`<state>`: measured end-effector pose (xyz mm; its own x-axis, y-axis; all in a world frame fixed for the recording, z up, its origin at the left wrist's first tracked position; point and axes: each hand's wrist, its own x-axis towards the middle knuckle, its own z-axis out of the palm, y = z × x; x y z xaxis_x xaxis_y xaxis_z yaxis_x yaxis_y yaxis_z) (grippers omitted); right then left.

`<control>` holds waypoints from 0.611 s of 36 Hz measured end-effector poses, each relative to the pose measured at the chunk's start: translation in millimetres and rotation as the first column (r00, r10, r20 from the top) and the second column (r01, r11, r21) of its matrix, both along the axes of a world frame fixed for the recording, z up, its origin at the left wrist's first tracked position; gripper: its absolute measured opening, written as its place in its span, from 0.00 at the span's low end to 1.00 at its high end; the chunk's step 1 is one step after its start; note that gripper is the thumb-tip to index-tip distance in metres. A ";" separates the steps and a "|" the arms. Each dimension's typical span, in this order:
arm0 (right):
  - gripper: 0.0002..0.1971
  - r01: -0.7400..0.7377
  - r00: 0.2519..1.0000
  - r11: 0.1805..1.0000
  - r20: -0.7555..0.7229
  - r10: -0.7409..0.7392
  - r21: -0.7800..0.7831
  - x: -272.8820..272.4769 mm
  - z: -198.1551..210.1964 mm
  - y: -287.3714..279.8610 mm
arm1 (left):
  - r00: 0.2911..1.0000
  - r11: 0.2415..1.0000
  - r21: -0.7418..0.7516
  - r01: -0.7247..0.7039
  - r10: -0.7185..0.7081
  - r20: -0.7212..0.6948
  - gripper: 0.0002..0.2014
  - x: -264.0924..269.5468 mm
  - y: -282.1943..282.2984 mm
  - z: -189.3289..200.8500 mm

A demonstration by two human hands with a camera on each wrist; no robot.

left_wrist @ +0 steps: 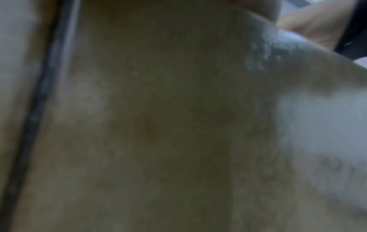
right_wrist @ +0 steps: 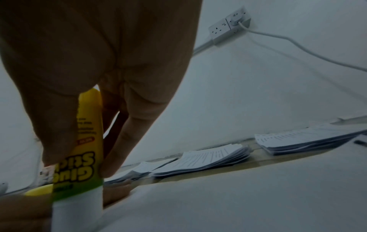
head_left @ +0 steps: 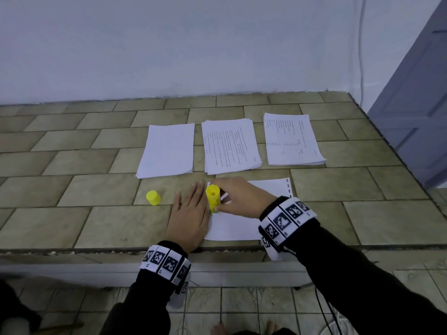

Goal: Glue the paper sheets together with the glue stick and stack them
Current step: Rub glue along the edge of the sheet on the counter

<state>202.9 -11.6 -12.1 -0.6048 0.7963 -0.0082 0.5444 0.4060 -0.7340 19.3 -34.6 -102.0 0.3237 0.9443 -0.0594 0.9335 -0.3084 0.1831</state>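
Note:
A single white sheet [head_left: 242, 226] lies at the near edge of the tiled ledge. My right hand [head_left: 232, 198] grips a yellow glue stick [head_left: 212, 198] upside down, its white tip pressed on the sheet's left edge; the right wrist view shows the glue stick [right_wrist: 87, 157] between thumb and fingers [right_wrist: 127, 138]. My left hand [head_left: 191, 213] lies flat, fingers straight, over the sheet's left edge and the tile. The yellow cap [head_left: 153, 197] stands on the tile to the left. The left wrist view is a blur of tile and paper.
Three stacks of paper lie in a row further back: a blank one [head_left: 168, 151], a printed one [head_left: 231, 146] and another printed one [head_left: 291, 139]. A white wall rises behind; a wall socket [right_wrist: 230, 26] with a cable is there. A grey door [head_left: 416, 93] stands at right.

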 end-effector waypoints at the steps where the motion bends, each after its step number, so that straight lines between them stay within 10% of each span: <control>1: 0.15 0.013 1.000 1.000 0.009 -0.013 -0.002 -0.4 1.0 5.8 | 1.000 1.000 -0.003 -0.007 0.007 0.000 0.38 0.7 -0.3 0.7; 22: 0.11 0.238 0.969 0.965 -0.039 -0.243 -0.106 42.7 -0.2 12.7 | 0.999 0.999 -0.035 -0.039 0.040 0.034 0.42 5.7 -5.2 12.3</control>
<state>245.6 1.1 -12.3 -0.3971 0.9152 -0.0687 0.5780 0.1913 -0.7933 25.0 -39.8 -89.7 0.2889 0.9539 -0.0812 0.9375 -0.2648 0.2258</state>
